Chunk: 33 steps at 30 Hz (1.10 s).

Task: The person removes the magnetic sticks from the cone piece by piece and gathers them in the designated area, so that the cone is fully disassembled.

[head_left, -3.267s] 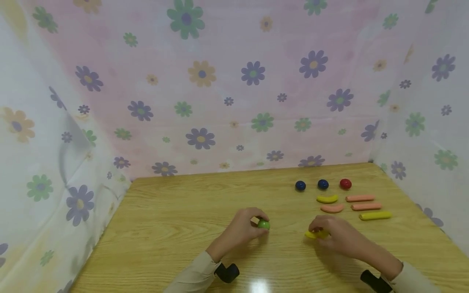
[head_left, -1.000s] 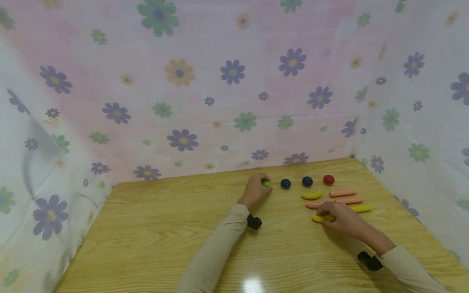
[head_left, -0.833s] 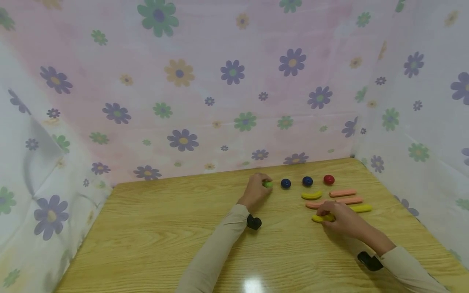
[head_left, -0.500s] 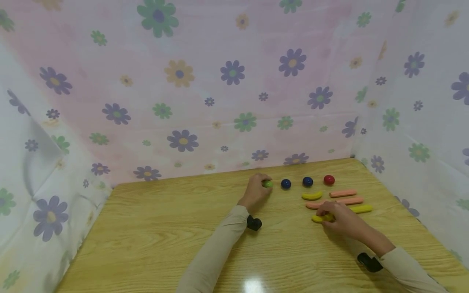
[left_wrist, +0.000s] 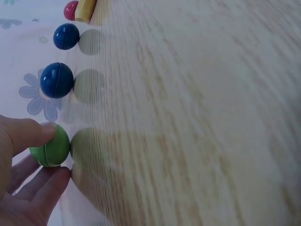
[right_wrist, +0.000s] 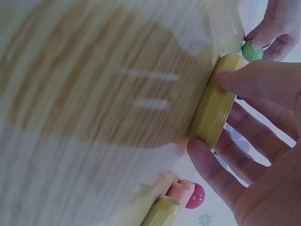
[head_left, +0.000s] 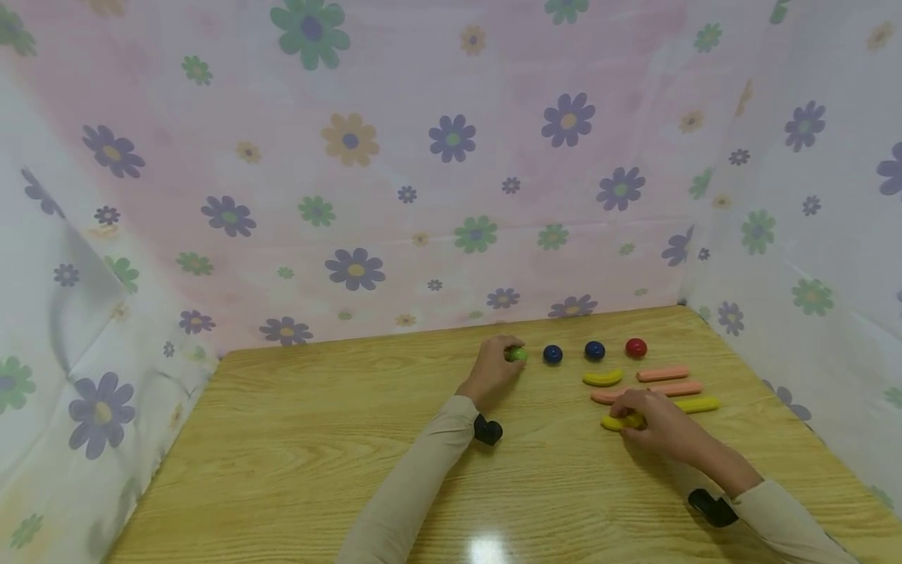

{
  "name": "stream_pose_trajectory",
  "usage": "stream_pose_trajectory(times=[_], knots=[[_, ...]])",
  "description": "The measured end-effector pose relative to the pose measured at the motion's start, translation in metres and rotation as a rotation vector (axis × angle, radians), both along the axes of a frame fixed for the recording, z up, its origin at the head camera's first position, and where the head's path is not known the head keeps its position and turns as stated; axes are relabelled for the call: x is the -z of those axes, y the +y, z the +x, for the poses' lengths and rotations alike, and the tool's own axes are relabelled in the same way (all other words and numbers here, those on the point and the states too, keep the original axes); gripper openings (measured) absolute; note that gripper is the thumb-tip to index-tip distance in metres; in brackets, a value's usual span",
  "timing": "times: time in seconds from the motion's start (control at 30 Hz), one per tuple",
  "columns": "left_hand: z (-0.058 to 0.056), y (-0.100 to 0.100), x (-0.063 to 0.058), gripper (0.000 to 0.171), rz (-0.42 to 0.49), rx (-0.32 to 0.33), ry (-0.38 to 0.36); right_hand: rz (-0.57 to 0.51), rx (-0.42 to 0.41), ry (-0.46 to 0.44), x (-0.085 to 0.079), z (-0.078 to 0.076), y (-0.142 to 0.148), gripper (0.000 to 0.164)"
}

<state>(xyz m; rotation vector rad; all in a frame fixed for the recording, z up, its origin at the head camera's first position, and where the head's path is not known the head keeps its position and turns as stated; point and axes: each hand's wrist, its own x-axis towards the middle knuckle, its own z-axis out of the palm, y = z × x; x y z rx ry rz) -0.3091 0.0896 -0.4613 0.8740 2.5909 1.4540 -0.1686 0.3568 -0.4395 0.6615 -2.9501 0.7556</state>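
My left hand (head_left: 492, 366) is at the far side of the table, thumb and fingers around a glossy green ball (left_wrist: 57, 147) with a seam round its middle. The ball stands on the wood, at the left end of a row with two dark blue balls (head_left: 553, 355) and a red ball (head_left: 636, 348). My right hand (head_left: 657, 423) pinches a curved, ridged yellow piece (right_wrist: 216, 101) by its two ends, thumb at one and a fingertip at the other. It lies on the table in front of a curved peach piece (head_left: 604, 397), partly hidden by the fingers in the head view.
Another curved yellow piece (head_left: 602, 378) lies behind the peach one. To the right are two straight peach sticks (head_left: 662, 374) and a straight yellow stick (head_left: 699, 405). Flowered cloth (head_left: 395, 235) hangs around the back and sides of the wooden table (head_left: 317, 439).
Since the oldest frame, my left hand has carried the green ball away from me to the row's left end. My right hand has brought the yellow piece closer to the peach one. Lately both stay nearly still.
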Motion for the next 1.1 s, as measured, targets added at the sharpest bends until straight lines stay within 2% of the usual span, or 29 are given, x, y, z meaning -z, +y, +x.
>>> stream_pose_trajectory(times=[0.37, 0.53, 0.73, 0.93, 1.1], knots=[[-0.0015, -0.0003, 0.0016, 0.031, 0.023, -0.009, -0.021, -0.008, 0.008, -0.018, 0.0027, -0.0007, 0.0002, 0.023], [-0.0016, -0.0004, 0.0017, 0.036, 0.031, -0.017, -0.044, -0.009, 0.003, -0.011, 0.0026, -0.0016, -0.0006, 0.023], [0.0, 0.0002, 0.0016, 0.041, 0.016, -0.024, -0.036, -0.011, 0.006, -0.02, 0.0014, 0.002, -0.0001, 0.022], [0.0004, -0.0006, 0.0039, 0.044, 0.021, -0.014, -0.075, -0.007, 0.006, -0.021, 0.0007, 0.004, -0.0003, 0.023], [-0.0006, -0.0034, 0.0031, 0.046, 0.041, -0.032, -0.102, -0.008, -0.004, 0.01, -0.0009, 0.0022, -0.0027, 0.024]])
